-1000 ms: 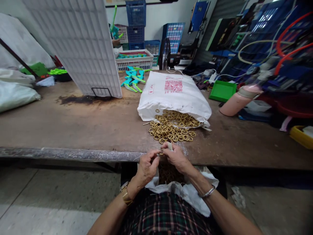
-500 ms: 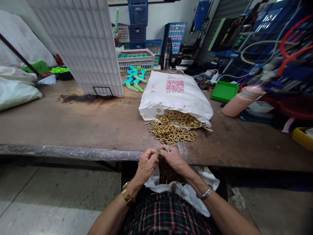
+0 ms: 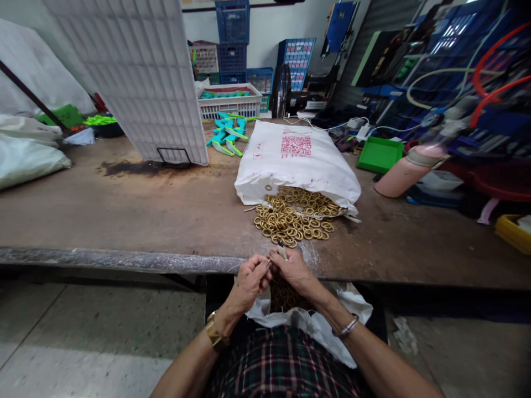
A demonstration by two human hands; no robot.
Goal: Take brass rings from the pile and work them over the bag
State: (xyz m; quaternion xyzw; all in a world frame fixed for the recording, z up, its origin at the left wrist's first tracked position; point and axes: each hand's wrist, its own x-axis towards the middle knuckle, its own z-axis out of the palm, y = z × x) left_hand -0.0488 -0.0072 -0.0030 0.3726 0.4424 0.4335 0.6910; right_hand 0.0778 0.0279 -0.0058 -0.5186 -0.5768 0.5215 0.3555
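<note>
- The long brown wooden worktable (image 3: 124,210) fills the view, and its plastic-wrapped front edge sits right above the hands; anything that slips there can fall past the edge to the speckled floor (image 3: 83,342).
- The big white perforated panel (image 3: 136,77) leans steeply on a small black wire stand (image 3: 173,156); it looks lightly propped, so a knock to the table could tip it.
- The white printed sack (image 3: 296,163) lies on its side with its mouth open toward the person, and the heap of gold-coloured metal rings (image 3: 292,218) spills out across the table; a nudge of the sack could send more rings sliding toward the edge.
- The open white plastic bag (image 3: 315,320) rests on the lap under the hands with more rings showing inside; its rim sags, so a shift of the knees might spill it.
- The left hand (image 3: 249,282) is pinched shut, fingertips together, seemingly on a single ring, too small to tell for sure.
- The right hand (image 3: 296,271) is closed around a small pale tool (image 3: 282,251), its tip poking up beside the left fingertips.
- The two hands touch just below the table edge, over the bag; a slip of the tool could jab a finger, and a loose pinch could drop the ring.
</note>
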